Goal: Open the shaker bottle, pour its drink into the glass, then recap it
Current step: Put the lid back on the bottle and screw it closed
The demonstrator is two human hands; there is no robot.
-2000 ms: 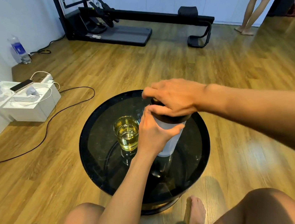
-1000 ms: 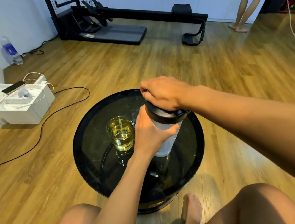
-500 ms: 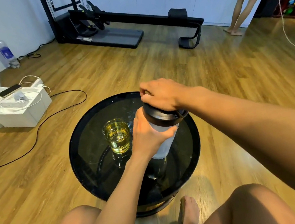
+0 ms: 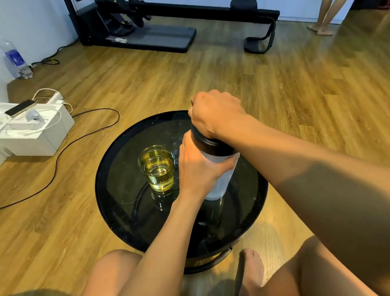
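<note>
Glass (image 4: 157, 168): the landmark here. It stands upright on the round black desk (image 4: 108, 173), about half full of clear yellow drink.
Shaker bottle (image 4: 220, 184): on the desk just right of the glass, standing with its top leaning slightly toward the glass. Its body is pale and frosted.
Lid (image 4: 207, 144): black, sitting on the bottle's mouth, higher than the glass rim. How tightly it is seated cannot be told.
Left hand (image 4: 196, 169): between the glass and the bottle, wrapped around the bottle's body just under the lid. The thumb lies across the near side and the fingers are hidden behind. The hand is close beside the glass; whether they touch cannot be told.
Right hand (image 4: 216, 113): above and right of the glass, curled down over the top of the lid and gripping it, with the forearm reaching in from the right.
White boxes (image 4: 38, 140): on the floor well left of the glass, with a phone (image 4: 20, 107) lying on top.
Cable (image 4: 66, 149): black, trailing over the floor left of the glass.
Exercise machine (image 4: 162, 29): far beyond the glass, by the wall.
Standing person (image 4: 329, 6): far beyond the glass to the right; only bare legs show.
</note>
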